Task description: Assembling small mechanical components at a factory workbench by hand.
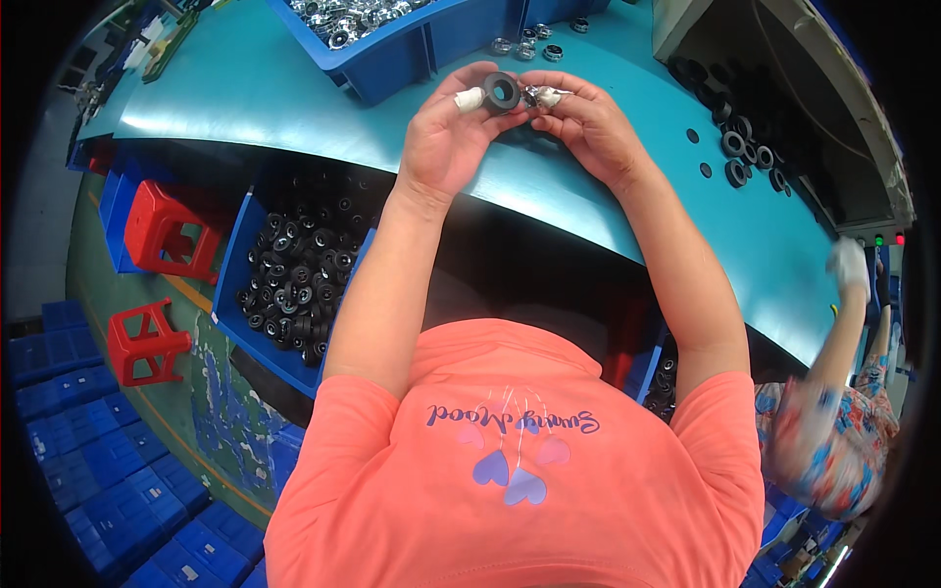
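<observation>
Teal tabletop (225,83) — thick black ring (491,95)

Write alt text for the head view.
A person's left hand holds a black ring and the right hand a shiny metal part, close together over a teal table. Beyond stands a blue bin of metal parts; loose black rings lie to the right.

To your left you have a red stool (149,220) and, just beside it, a second red stool (162,345) on the green floor (93,269). Rows of blue crates (127,500) fill your lower left. Off to your right, a co-worker (833,446) wears patterned clothing, with a green light (879,240) and a red light (900,239) above.
</observation>
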Demonstrator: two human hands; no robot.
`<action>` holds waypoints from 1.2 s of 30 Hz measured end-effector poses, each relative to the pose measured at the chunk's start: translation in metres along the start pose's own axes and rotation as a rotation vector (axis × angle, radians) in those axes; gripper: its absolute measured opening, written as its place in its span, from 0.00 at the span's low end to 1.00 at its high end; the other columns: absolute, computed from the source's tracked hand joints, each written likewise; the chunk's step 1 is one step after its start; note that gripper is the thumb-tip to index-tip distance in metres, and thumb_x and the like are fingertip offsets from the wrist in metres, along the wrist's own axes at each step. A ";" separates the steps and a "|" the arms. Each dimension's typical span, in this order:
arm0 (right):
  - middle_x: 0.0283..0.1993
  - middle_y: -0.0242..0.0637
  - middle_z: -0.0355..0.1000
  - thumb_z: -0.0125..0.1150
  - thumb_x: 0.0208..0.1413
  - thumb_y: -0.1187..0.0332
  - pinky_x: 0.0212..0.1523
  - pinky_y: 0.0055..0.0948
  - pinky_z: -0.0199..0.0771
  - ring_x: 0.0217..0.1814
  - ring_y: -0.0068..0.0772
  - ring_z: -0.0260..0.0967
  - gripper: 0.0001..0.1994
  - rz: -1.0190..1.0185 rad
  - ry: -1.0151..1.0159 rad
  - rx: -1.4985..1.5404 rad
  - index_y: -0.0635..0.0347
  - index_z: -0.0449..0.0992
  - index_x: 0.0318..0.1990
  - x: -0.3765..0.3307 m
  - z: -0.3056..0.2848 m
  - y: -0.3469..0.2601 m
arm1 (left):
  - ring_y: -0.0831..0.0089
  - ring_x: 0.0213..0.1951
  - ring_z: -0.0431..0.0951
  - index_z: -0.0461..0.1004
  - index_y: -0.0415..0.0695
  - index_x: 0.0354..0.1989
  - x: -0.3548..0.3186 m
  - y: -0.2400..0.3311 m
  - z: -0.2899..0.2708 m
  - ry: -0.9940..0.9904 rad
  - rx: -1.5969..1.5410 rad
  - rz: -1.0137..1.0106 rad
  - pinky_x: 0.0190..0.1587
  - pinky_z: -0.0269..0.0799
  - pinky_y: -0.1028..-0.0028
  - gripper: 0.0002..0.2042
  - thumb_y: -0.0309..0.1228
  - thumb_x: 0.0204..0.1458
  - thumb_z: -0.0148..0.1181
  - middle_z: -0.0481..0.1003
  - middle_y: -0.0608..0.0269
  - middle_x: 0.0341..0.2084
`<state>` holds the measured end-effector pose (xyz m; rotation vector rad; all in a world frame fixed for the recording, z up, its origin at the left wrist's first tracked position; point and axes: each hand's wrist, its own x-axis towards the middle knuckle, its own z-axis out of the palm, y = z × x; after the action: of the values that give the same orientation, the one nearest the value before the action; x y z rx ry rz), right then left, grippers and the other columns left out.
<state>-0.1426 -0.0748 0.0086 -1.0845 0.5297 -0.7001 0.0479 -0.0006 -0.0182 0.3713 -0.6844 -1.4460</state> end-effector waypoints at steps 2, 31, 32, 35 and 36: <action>0.52 0.39 0.74 0.54 0.59 0.75 0.52 0.27 0.73 0.52 0.27 0.71 0.17 -0.015 0.018 -0.016 0.66 0.75 0.56 -0.001 0.001 0.001 | 0.55 0.54 0.74 0.66 0.38 0.59 -0.002 0.001 0.001 0.024 0.018 0.018 0.64 0.66 0.52 0.20 0.28 0.58 0.51 0.74 0.49 0.51; 0.53 0.38 0.74 0.69 0.50 0.76 0.61 0.29 0.69 0.55 0.29 0.72 0.22 -0.170 0.064 -0.148 0.64 0.74 0.54 -0.003 0.004 0.000 | 0.58 0.44 0.78 0.69 0.37 0.60 0.001 0.004 -0.009 0.026 -0.164 -0.089 0.55 0.74 0.56 0.21 0.35 0.61 0.49 0.76 0.47 0.44; 0.53 0.38 0.74 0.69 0.50 0.76 0.61 0.29 0.69 0.55 0.29 0.72 0.22 -0.168 0.064 -0.147 0.64 0.75 0.54 -0.002 0.004 0.000 | 0.58 0.44 0.77 0.68 0.37 0.61 0.001 0.004 -0.009 0.025 -0.162 -0.088 0.55 0.74 0.57 0.22 0.35 0.61 0.49 0.76 0.47 0.44; 0.53 0.38 0.74 0.69 0.49 0.77 0.61 0.29 0.69 0.55 0.29 0.72 0.22 -0.170 0.070 -0.149 0.64 0.75 0.54 -0.002 0.005 0.000 | 0.58 0.44 0.77 0.68 0.37 0.61 0.000 0.003 -0.007 0.047 -0.156 -0.080 0.55 0.74 0.57 0.22 0.35 0.61 0.49 0.76 0.46 0.45; 0.53 0.38 0.74 0.69 0.49 0.77 0.61 0.29 0.69 0.54 0.29 0.72 0.22 -0.170 0.075 -0.150 0.64 0.75 0.54 -0.003 0.005 0.000 | 0.58 0.44 0.77 0.68 0.37 0.61 0.000 0.003 -0.006 0.059 -0.153 -0.076 0.55 0.73 0.57 0.22 0.35 0.61 0.49 0.76 0.46 0.45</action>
<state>-0.1407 -0.0697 0.0107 -1.2576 0.5653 -0.8632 0.0545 -0.0011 -0.0212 0.3225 -0.5136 -1.5431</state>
